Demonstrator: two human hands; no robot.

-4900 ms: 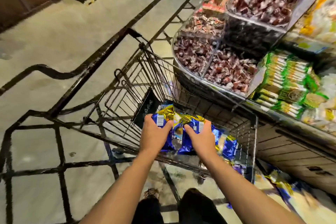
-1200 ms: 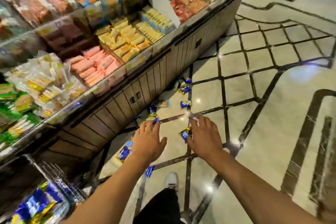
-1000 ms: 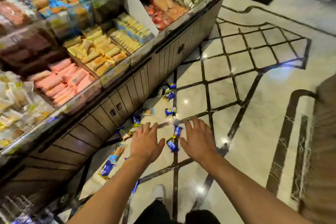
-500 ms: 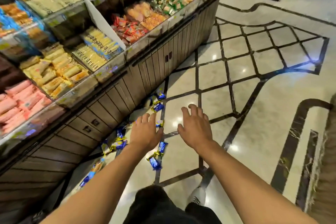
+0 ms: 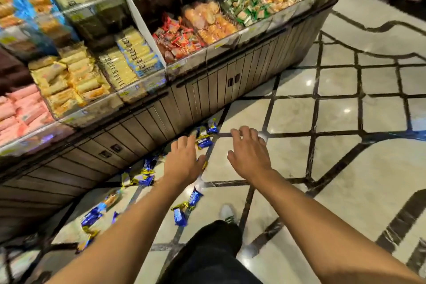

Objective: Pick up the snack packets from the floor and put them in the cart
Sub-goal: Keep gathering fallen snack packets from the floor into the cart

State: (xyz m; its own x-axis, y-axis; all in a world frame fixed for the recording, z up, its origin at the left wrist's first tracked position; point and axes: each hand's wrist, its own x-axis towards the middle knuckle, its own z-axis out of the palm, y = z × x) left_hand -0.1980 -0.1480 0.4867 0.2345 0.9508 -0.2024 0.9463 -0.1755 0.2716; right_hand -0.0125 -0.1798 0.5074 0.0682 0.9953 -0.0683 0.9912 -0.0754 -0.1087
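Blue-and-gold on cream marble

The snack packets are deep blue with gold ends and white print; the floor is glossy cream, crossed by a black lattice of lines. The display counter has grey-brown slatted panels. Trousers are black, the shoe white.

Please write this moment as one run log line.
left hand: open, empty | right hand: open, empty | snack packets: scattered on floor beside display counter | cart: not visible

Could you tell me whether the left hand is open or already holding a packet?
Open: the left hand hovers empty, fingers spread, above the packets.
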